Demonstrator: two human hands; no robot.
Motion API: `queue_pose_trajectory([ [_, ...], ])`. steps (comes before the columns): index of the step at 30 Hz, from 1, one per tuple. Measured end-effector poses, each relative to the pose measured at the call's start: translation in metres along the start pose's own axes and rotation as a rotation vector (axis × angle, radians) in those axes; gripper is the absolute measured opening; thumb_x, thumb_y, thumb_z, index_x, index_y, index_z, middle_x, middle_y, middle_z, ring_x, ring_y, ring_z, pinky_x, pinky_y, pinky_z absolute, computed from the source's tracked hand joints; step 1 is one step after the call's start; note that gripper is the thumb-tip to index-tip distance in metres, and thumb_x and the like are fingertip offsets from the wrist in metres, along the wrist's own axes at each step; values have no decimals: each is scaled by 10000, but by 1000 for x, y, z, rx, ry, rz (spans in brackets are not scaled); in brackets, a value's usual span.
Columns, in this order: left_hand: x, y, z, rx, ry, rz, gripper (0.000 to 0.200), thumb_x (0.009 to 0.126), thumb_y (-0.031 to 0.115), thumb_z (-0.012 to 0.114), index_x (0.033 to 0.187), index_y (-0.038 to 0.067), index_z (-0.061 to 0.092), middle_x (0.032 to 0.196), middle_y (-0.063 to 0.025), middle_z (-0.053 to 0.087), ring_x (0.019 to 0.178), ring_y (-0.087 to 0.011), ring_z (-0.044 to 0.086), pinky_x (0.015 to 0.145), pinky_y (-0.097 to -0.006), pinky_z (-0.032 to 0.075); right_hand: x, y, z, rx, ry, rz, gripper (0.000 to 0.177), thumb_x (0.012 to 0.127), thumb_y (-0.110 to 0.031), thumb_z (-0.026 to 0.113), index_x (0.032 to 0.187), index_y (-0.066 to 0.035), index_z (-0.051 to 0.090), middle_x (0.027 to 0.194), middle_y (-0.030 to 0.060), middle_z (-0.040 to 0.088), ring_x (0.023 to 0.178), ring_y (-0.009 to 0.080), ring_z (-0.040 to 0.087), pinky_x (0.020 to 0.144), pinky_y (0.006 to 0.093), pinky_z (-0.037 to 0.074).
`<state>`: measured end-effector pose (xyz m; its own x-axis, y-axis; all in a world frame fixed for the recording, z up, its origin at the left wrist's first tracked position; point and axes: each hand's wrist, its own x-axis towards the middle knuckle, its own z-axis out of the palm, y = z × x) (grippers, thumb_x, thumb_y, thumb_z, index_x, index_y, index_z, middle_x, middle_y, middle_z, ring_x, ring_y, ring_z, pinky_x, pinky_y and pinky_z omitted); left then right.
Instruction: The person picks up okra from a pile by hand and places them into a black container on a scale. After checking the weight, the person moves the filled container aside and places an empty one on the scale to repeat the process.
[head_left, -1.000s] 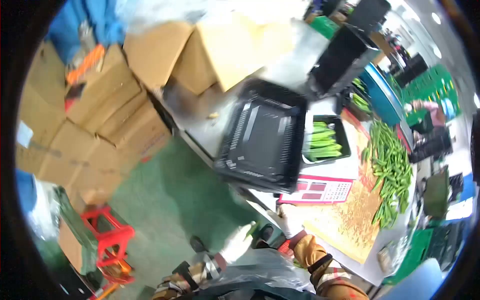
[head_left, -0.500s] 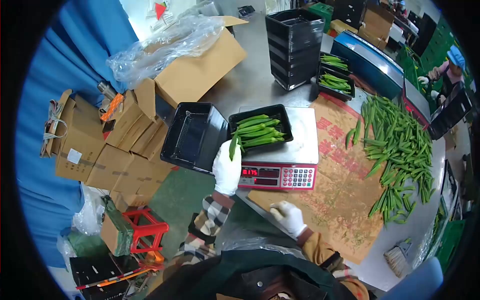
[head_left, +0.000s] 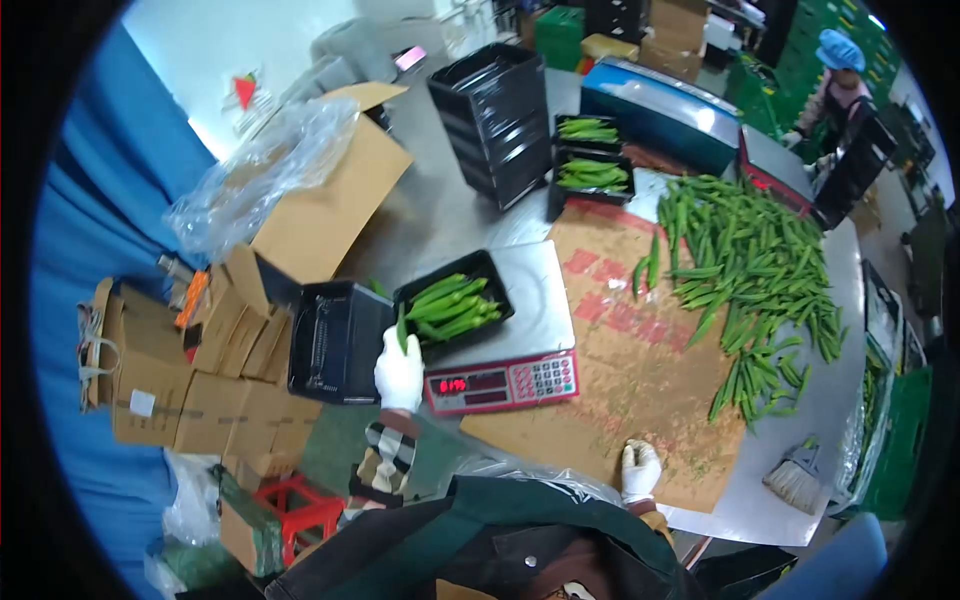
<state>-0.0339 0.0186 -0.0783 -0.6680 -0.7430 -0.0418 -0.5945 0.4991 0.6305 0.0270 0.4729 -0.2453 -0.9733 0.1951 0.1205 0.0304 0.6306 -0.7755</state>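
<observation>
My left hand (head_left: 400, 376), in a white glove, pinches one okra pod (head_left: 402, 328) at the near left corner of a black tray (head_left: 503, 285). Several green okra pods (head_left: 452, 306) lie side by side in that tray. The tray sits on the steel plate of a red digital scale (head_left: 502, 383) with lit red digits. Left of it stands an empty black tray (head_left: 340, 340), close beside my left hand. My right hand (head_left: 640, 470), also gloved, rests on the cardboard sheet (head_left: 590, 420) near the table's front edge. Its fingers are curled in, with nothing visible in them.
A large okra pile (head_left: 750, 270) covers the right of the table. Behind are two filled trays (head_left: 594, 176), a tall stack of black trays (head_left: 495, 125) and a blue machine (head_left: 660, 110). A brush (head_left: 797, 482) lies at front right. Another person (head_left: 838, 90) works at far right.
The view has swung, shifting the scene leftward. My right hand has moved right and nearer along the cardboard. My left hand still holds the okra pod at the tray's corner.
</observation>
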Motion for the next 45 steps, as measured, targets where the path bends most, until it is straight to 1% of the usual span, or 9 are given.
queue_pose_trajectory([
  [6, 25, 13, 12, -531, -128, -218, 247, 965, 41, 589, 1205, -1, 553, 973, -133, 699, 538, -226, 698, 376, -293, 505, 15, -14, 14, -330, 61, 126, 156, 795, -232, 768, 729, -130, 671, 626, 70, 650, 579, 261, 646, 578, 389, 513],
  [18, 152, 218, 186, -927, -274, 332, 236, 922, 25, 625, 1143, -38, 571, 963, -144, 677, 636, -306, 714, 488, -346, 602, 14, -14, 17, -434, 128, 0, 212, 788, -233, 776, 667, -152, 621, 529, 44, 577, 476, 271, 586, 491, 407, 471],
  [20, 199, 297, 226, -1097, -459, 16, 196, 893, -2, 625, 1082, -35, 586, 954, -149, 654, 644, -338, 708, 494, -392, 625, 7, 20, 25, -562, 127, -83, 237, 790, -258, 772, 658, -177, 592, 510, 30, 549, 457, 276, 560, 469, 431, 438],
  [24, 298, 345, 326, -731, -311, 142, 239, 830, 151, 671, 979, -33, 641, 904, -156, 669, 672, -331, 702, 551, -426, 610, 17, -19, 5, -515, -31, -81, 243, 934, -371, 623, 809, -171, 684, 693, 94, 677, 617, 327, 642, 645, 484, 513],
  [27, 326, 366, 326, 432, -125, 676, 623, 753, 574, 811, 983, 2, 720, 934, -143, 718, 793, -303, 695, 697, -433, 554, 6, -2, 16, -483, -10, -36, 161, 887, -314, 666, 798, -179, 665, 682, 91, 653, 608, 327, 632, 672, 487, 523],
  [29, 400, 339, 419, -739, -372, 140, 453, 804, 378, 809, 1043, 9, 698, 937, -164, 710, 778, -280, 705, 693, -411, 574, 8, -9, 17, -522, -68, 77, 161, 879, -315, 683, 807, -172, 664, 701, 96, 667, 637, 320, 645, 716, 469, 531],
  [32, 325, 361, 351, -1015, -478, -95, 324, 858, 206, 741, 1096, 15, 633, 969, -162, 688, 769, -290, 711, 648, -400, 591, 10, 3, 19, -610, 43, -106, 214, 784, -245, 755, 698, -154, 582, 582, 61, 567, 508, 307, 562, 494, 461, 435],
  [38, 220, 339, 231, -1238, -692, 111, 273, 919, 59, 672, 1175, 42, 579, 961, -108, 677, 795, -265, 727, 652, -341, 605, 13, -7, 15, -546, 10, -23, 209, 826, -305, 723, 686, -160, 666, 630, 82, 638, 579, 319, 629, 568, 466, 505],
  [45, 42, 250, 16, -823, -131, 209, 236, 892, 124, 713, 1109, 36, 683, 943, -8, 668, 657, -30, 499, 565, -183, 404, 15, -16, 9, -374, 49, -32, 192, 874, -304, 682, 755, -154, 665, 663, 99, 651, 615, 312, 648, 594, 445, 511],
])
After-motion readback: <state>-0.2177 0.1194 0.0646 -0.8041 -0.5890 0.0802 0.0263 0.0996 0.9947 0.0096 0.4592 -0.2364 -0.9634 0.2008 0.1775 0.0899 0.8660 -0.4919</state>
